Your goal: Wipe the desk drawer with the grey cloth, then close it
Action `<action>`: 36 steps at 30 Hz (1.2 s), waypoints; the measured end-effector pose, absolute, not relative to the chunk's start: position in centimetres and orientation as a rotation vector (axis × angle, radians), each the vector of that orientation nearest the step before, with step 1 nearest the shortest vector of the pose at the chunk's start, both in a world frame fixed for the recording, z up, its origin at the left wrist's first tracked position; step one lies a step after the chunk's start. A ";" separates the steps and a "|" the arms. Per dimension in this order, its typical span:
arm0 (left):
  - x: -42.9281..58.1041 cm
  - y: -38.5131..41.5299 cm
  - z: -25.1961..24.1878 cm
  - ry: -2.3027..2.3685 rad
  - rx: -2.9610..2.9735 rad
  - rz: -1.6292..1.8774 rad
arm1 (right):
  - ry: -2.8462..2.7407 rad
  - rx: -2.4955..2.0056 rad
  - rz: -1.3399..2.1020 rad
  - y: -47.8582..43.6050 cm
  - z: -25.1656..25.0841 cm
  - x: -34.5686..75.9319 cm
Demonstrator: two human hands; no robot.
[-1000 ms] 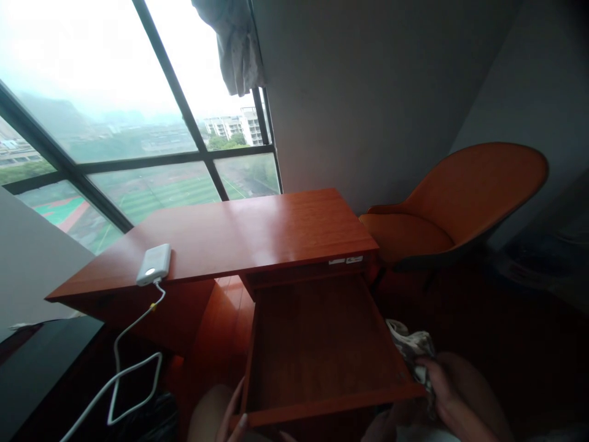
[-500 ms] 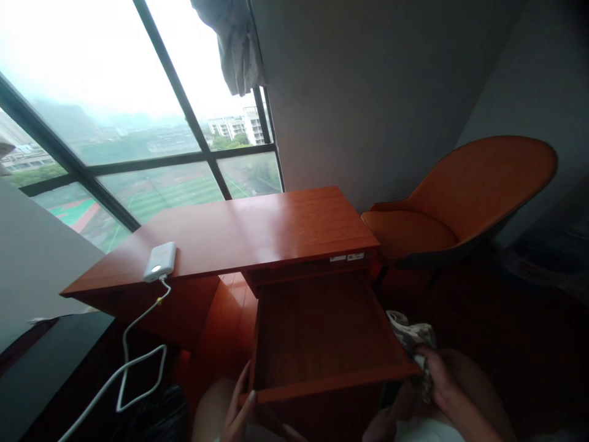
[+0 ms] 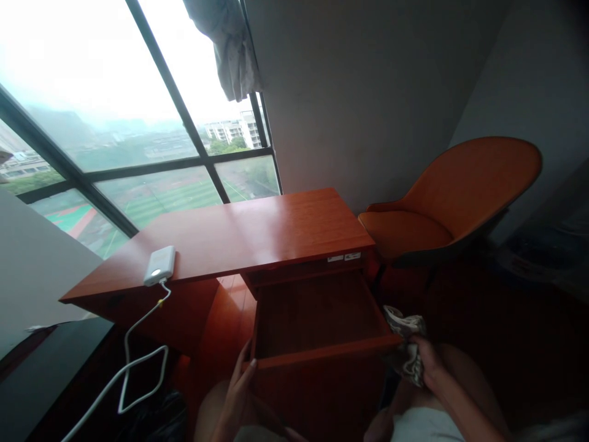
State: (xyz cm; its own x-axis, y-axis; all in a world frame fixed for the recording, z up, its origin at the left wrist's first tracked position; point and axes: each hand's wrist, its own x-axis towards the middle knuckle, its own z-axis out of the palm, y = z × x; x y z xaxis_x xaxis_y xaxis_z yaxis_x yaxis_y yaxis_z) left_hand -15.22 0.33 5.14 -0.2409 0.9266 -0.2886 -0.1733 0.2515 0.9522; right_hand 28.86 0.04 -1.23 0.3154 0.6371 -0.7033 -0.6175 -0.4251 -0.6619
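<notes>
A reddish-brown wooden drawer is pulled partly out of the desk, and nothing shows inside it. My left hand grips its front left corner, thumb on the front panel and fingers along the side. At the opposite front corner, my right hand is closed around a bunched grey-and-white patterned cloth. The cloth lies against the drawer's right side, and part of it hangs below my fingers.
A white power bank with a white cable lies on the desk's left part. An orange chair stands beyond the desk's right end. Behind the desk is a large window. My legs are beneath the drawer.
The drawer has slid further into the desk, so less of its inside shows. Both my hands have moved forward with it, the right still holding the cloth.
</notes>
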 end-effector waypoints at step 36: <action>-19.2 0.2 0.4 1.045 0.420 1.304 | -2.561 -1.376 0.621 1.6 7.0 -8.2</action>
